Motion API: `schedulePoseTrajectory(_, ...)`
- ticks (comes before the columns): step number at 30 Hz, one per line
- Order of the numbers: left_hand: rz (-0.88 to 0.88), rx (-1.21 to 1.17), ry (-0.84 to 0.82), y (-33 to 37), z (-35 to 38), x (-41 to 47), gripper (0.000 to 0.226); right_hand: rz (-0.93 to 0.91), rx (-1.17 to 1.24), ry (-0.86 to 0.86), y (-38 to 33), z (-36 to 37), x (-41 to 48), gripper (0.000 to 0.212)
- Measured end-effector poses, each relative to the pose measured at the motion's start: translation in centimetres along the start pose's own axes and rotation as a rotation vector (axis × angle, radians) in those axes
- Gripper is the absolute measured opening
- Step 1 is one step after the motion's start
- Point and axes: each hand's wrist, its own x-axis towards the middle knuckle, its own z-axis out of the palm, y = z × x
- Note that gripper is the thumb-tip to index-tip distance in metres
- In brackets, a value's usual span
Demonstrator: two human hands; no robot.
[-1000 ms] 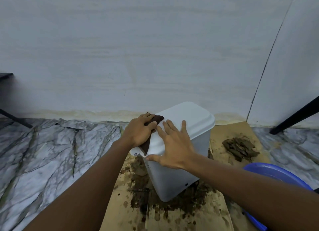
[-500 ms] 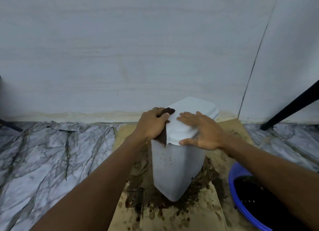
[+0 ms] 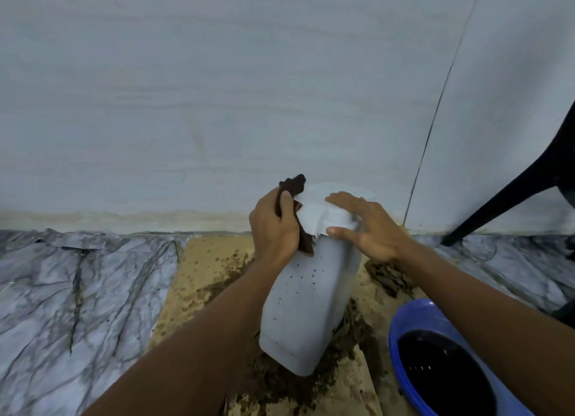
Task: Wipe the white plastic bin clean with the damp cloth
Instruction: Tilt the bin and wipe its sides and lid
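Two hands: left hand point(image 3: 275, 225) clenched round the one dark cloth point(image 3: 295, 204); right hand point(image 3: 370, 225) lay flat, fingers spread, on the lid.
Bin: one white plastic bin point(image 3: 308, 306), tilted on stained cardboard point(image 3: 202, 266) close to the wall point(image 3: 217, 89).
Specks: many, perhaps mud.
Basin: one blue basin point(image 3: 401, 325) just right.
Room: marbled floor point(image 3: 77, 291) open leftward.

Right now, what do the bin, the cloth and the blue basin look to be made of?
White bin: smooth, matte moulded plastic, with rounded corners and dark specks. Cloth in the left hand: limp dark brown fabric that folds; weave unclear. Blue basin: probably glossy plastic, with a shiny rolled rim.
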Motion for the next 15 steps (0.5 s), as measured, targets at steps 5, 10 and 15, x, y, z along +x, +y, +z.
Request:
schedulePoseTrajectory(5, 0.071, -0.077, 0.138, -3.1, 3.3, -0.4, 0.043, -0.043, -0.005, 0.127, 1.8, 0.0, 3.4, 0.059)
schedulePoseTrajectory(10, 0.169, 0.03, 0.007, -7.4, 5.8, -1.8, 0.053, -0.056, 0.15, 0.202, 3.8, -0.6, 6.6, 0.05)
schedulePoseTrajectory(15, 0.318, 0.2, -0.125, -10.3, 7.0, -3.2, 0.056, -0.06, 0.219, 0.234, 5.6, -0.8, 8.0, 0.044)
